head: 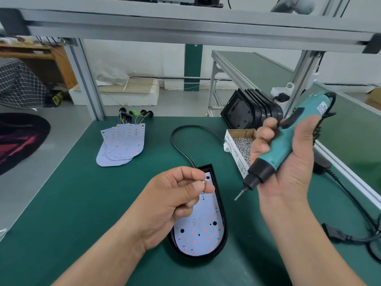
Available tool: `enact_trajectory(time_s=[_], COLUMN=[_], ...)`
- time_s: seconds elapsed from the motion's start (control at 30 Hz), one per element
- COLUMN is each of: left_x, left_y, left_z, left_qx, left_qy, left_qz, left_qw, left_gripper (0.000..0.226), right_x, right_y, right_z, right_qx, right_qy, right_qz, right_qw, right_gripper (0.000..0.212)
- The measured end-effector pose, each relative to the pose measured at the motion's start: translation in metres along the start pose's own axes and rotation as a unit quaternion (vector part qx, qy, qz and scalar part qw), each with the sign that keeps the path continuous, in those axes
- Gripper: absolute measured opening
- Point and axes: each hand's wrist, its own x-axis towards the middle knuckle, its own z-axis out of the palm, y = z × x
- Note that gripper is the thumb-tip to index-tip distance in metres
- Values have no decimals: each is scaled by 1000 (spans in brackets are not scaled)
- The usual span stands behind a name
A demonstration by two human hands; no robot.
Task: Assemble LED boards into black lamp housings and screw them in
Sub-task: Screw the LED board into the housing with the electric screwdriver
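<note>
Nearest on the green bench (pixel 82 203) lies the black lamp housing (pixel 225 234), its rounded end closest and its squared end farther off. A white LED board (pixel 198 234) dotted with red points and marked "12V" is seated inside it.

Above the housing's far half hovers the left hand (pixel 175 201). Its grip is closed: thumb and forefinger pinch a small screw (pixel 203 182), and the other fingers curl under.

Just right of the housing and raised off the bench, the right hand (pixel 288 162) has its grip wrapped round a teal electric screwdriver (pixel 286 145). The tool is tilted, and its bit (pixel 239 195) points down and left toward the housing without touching it.

A black cable (pixel 179 145) loops away from the housing's far end. Beyond the housing to the right sits an open cardboard box (pixel 233 149) full of silvery screws, partly hidden by the right hand. Beyond the housing to the left lies a fanned stack of spare LED boards (pixel 121 145) with coloured wires at their far edge. Farthest, behind the box, a row of empty black housings (pixel 253 112) stands on edge.
</note>
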Motion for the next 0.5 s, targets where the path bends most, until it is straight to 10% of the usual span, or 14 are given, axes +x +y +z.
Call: enact_trajectory(time_s=[0.2,0.5], left_x=[-1,-1], left_y=[-1,-4], left_z=[2,1], left_qx=[29,68], left_qy=[-23,-25], left_qz=[-7,1], left_qw=[999,997], left_gripper=[15,14], right_x=[-1,-4], right_y=[7,7], right_z=[-2,2], right_qx=[4,0], right_qy=[-2,-8], right_qz=[25,9], right_qw=[1000,1000], right_gripper=[16,20])
